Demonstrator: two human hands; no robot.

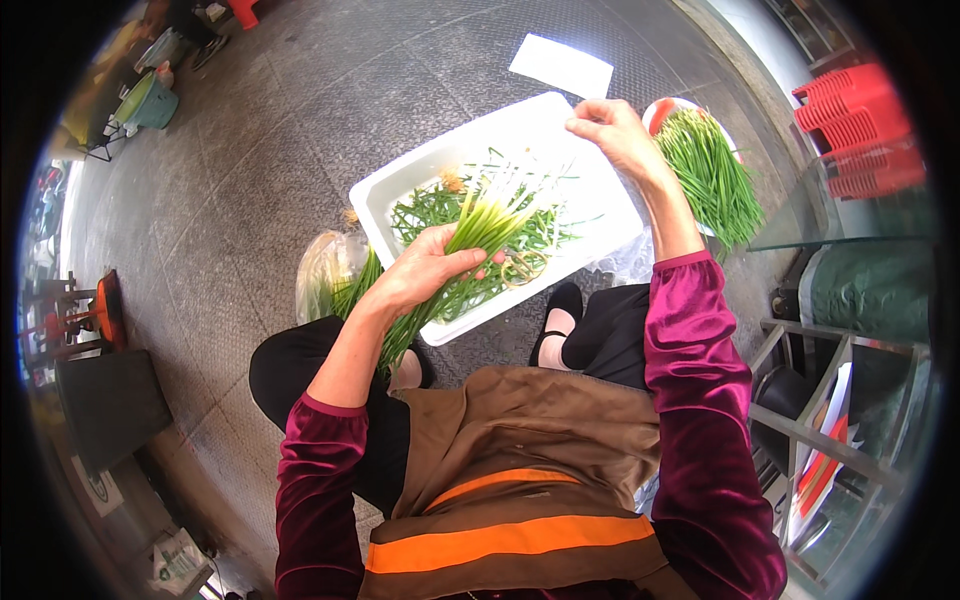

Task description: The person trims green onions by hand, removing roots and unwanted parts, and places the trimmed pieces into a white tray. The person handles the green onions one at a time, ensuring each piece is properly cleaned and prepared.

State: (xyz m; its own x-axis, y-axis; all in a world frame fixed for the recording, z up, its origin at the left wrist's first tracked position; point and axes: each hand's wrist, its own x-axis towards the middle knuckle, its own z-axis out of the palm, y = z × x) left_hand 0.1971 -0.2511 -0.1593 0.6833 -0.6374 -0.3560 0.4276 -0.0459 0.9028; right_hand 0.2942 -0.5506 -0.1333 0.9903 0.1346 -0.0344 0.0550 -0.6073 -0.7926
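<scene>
My left hand (435, 266) is closed around a bunch of green chives (480, 232), its pale stem ends pointing up and right over a white plastic tub (442, 334). Loose green leaves and trimmings (427, 214) lie in the tub. A pair of scissors (523, 268) rests among them, just right of my left hand. My right hand (607, 131) is raised at the tub's far right corner, thumb and fingertips close together; whether something thin is between them I cannot tell. Beyond it, a heap of chives (709, 165) lies in a red and white basin (660, 112).
A plastic bag (322, 270) with more greens stands left of the tub. A white sheet (562, 64) lies on the floor beyond. Stacked red stools (855, 112) and a metal rack (810, 405) are at the right. A green bucket (148, 101) and a person's dark shoe (210, 52) show far left.
</scene>
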